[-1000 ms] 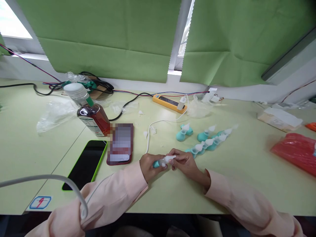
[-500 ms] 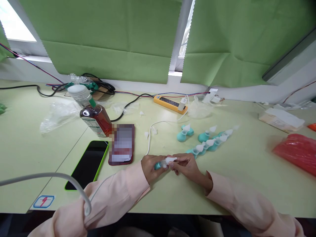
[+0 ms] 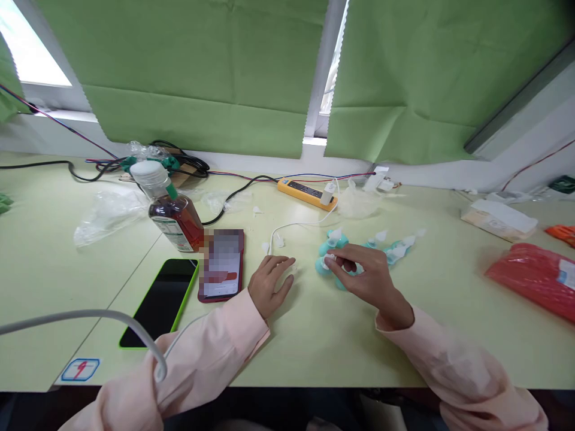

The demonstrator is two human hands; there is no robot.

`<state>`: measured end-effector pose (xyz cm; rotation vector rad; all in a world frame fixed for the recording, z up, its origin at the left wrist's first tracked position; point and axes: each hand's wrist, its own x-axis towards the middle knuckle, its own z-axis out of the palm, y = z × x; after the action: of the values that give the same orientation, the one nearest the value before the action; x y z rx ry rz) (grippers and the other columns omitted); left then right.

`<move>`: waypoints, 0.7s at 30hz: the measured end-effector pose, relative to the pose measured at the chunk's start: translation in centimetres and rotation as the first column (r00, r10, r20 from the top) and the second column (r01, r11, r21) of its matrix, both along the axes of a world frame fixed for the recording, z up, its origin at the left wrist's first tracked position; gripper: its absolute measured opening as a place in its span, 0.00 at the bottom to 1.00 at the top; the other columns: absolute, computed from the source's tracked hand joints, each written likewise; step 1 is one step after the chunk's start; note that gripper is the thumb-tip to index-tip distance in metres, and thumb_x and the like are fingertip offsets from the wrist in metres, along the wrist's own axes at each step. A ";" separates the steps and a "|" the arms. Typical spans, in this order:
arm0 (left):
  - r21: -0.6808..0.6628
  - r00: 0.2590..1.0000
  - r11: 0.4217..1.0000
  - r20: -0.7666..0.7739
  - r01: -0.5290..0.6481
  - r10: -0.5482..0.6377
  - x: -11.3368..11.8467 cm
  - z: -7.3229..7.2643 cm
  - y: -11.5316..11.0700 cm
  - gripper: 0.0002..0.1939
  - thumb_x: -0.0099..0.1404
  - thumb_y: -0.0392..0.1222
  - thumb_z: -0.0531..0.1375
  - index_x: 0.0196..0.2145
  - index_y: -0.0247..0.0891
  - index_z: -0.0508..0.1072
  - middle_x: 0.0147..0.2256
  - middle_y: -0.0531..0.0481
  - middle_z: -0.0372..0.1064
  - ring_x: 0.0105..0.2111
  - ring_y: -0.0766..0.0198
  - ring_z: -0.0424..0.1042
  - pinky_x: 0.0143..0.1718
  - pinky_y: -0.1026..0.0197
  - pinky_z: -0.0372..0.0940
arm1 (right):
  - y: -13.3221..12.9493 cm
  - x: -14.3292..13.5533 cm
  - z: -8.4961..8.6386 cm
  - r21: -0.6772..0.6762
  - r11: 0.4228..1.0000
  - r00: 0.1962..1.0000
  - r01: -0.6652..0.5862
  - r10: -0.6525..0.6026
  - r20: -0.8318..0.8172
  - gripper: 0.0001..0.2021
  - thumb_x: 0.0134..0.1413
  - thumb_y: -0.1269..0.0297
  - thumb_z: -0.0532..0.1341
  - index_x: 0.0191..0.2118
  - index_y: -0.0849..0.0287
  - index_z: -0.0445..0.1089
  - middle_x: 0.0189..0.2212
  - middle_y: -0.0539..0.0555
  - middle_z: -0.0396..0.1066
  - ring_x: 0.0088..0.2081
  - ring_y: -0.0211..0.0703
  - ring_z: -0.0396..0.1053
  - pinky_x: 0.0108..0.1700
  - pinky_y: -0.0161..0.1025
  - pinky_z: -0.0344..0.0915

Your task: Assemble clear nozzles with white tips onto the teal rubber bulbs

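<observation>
I pinch a small, round-bodied teal plastic piece (image 3: 320, 267) by its white top. Beside it, matching teal pieces with pointed, whitish translucent tips (image 3: 398, 252) lie clustered before me, tilted and partly hidden.

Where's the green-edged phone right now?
Head view, on the person's left: the green-edged phone lies on the table, just left of the red-cased phone, in front of the bottle.

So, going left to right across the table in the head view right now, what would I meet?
Number label, green-cased phone, red-cased phone, left hand, right hand with its fingertips at a teal bottle, red plastic package.
</observation>
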<state>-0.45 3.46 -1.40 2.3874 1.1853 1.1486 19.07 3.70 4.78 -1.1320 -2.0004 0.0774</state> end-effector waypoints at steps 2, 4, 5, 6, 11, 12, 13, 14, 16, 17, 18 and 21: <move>0.058 0.989 0.998 -0.146 0.014 -0.005 -0.1 -0.6 0.4 0.17 0.59 0.35 0.49 0.46 0.34 0.62 0.46 0.42 0.61 0.45 0.56 0.58 0.44 0.52 0.58 | 0.4 0.1 0.0 0.014 0.999 0.987 0.047 -0.049 0.151 0.07 0.46 0.66 0.55 0.25 0.59 0.69 0.15 0.49 0.62 0.17 0.32 0.55 0.22 0.32 0.54; 0.092 0.959 0.996 -0.284 0.023 0.004 0.0 -1.2 0.6 0.18 0.58 0.35 0.48 0.48 0.35 0.61 0.50 0.42 0.57 0.49 0.52 0.53 0.45 0.48 0.55 | 0.6 0.1 0.1 0.012 0.994 0.958 0.105 -0.105 0.266 0.10 0.47 0.65 0.53 0.21 0.60 0.67 0.15 0.49 0.62 0.18 0.32 0.57 0.22 0.32 0.52; 0.100 0.941 0.995 -0.339 0.023 0.012 0.0 -1.5 0.6 0.19 0.58 0.35 0.48 0.48 0.37 0.61 0.51 0.43 0.56 0.50 0.50 0.51 0.46 0.46 0.54 | 0.7 0.1 0.2 0.009 0.991 0.945 0.134 -0.130 0.300 0.11 0.47 0.64 0.53 0.19 0.60 0.66 0.15 0.49 0.63 0.18 0.32 0.58 0.22 0.31 0.51; 0.102 0.922 0.995 -0.388 0.023 0.018 0.1 -1.8 0.6 0.19 0.58 0.35 0.48 0.49 0.38 0.60 0.51 0.44 0.56 0.51 0.48 0.50 0.46 0.43 0.52 | 0.8 0.2 0.3 0.005 0.988 0.935 0.157 -0.150 0.323 0.12 0.47 0.64 0.53 0.18 0.60 0.66 0.15 0.50 0.63 0.18 0.33 0.58 0.22 0.31 0.50; 0.079 0.862 0.997 -0.505 -0.001 0.041 0.5 -2.2 0.2 0.17 0.60 0.38 0.46 0.48 0.42 0.61 0.51 0.47 0.58 0.50 0.46 0.52 0.46 0.38 0.48 | 0.8 0.6 1.6 -0.135 0.973 0.915 0.185 -0.120 0.384 0.11 0.44 0.59 0.56 0.21 0.59 0.68 0.19 0.49 0.68 0.20 0.34 0.61 0.22 0.31 0.53; 0.075 0.859 0.997 -0.510 -0.009 0.046 0.6 -2.2 0.1 0.17 0.61 0.39 0.46 0.48 0.42 0.61 0.51 0.47 0.58 0.50 0.46 0.52 0.46 0.38 0.48 | 0.8 0.8 2.0 -0.175 0.968 0.915 0.183 -0.103 0.389 0.10 0.43 0.58 0.56 0.23 0.58 0.69 0.20 0.49 0.69 0.20 0.35 0.62 0.22 0.31 0.54; 0.074 0.857 0.997 -0.512 -0.013 0.049 0.6 -2.2 0.1 0.17 0.61 0.39 0.45 0.48 0.42 0.61 0.51 0.47 0.58 0.50 0.46 0.52 0.45 0.38 0.48 | 0.9 1.0 2.5 -0.206 0.962 0.918 0.179 -0.088 0.387 0.10 0.42 0.56 0.57 0.25 0.57 0.69 0.21 0.49 0.69 0.21 0.35 0.63 0.22 0.32 0.55; 0.075 0.857 0.997 -0.513 -0.013 0.049 0.6 -2.1 0.1 0.17 0.61 0.39 0.45 0.48 0.42 0.61 0.51 0.47 0.58 0.50 0.46 0.52 0.45 0.38 0.48 | 1.0 1.3 3.0 -0.227 0.958 0.923 0.174 -0.078 0.376 0.11 0.42 0.55 0.58 0.27 0.57 0.70 0.23 0.49 0.70 0.22 0.36 0.63 0.23 0.32 0.56; 0.081 0.863 0.997 -0.503 -0.011 0.051 0.6 -2.1 0.0 0.18 0.61 0.39 0.46 0.48 0.41 0.60 0.50 0.47 0.58 0.50 0.47 0.52 0.46 0.38 0.48 | 1.4 2.1 4.0 -0.237 0.959 0.940 0.155 -0.069 0.335 0.12 0.43 0.54 0.57 0.30 0.56 0.70 0.26 0.50 0.70 0.24 0.37 0.64 0.25 0.34 0.59; 0.086 0.868 0.996 -0.494 -0.013 0.054 0.6 -2.1 0.0 0.18 0.60 0.39 0.46 0.48 0.41 0.60 0.50 0.47 0.58 0.50 0.47 0.53 0.46 0.38 0.48 | 1.7 2.6 4.6 -0.235 0.962 0.948 0.140 -0.062 0.311 0.12 0.44 0.55 0.56 0.32 0.56 0.69 0.28 0.51 0.70 0.26 0.37 0.65 0.27 0.34 0.61; 0.090 0.873 0.996 -0.484 -0.013 0.055 0.5 -2.1 0.0 0.18 0.60 0.39 0.46 0.48 0.41 0.60 0.50 0.47 0.59 0.50 0.48 0.53 0.46 0.38 0.48 | 2.1 3.2 5.0 -0.234 0.964 0.955 0.126 -0.054 0.292 0.12 0.46 0.56 0.55 0.34 0.57 0.69 0.30 0.51 0.70 0.27 0.38 0.65 0.28 0.34 0.62; 0.086 0.885 0.996 -0.462 -0.014 0.052 0.5 -2.0 0.0 0.18 0.59 0.39 0.47 0.48 0.40 0.61 0.49 0.45 0.59 0.50 0.48 0.53 0.46 0.40 0.48 | 3.5 4.9 5.9 -0.256 0.959 0.945 0.120 -0.032 0.324 0.13 0.49 0.61 0.51 0.39 0.56 0.67 0.35 0.52 0.69 0.31 0.39 0.66 0.30 0.35 0.64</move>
<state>0.00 3.51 -3.40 2.8141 1.3376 0.6499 23.98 7.23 10.66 -1.4747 -2.2769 0.1420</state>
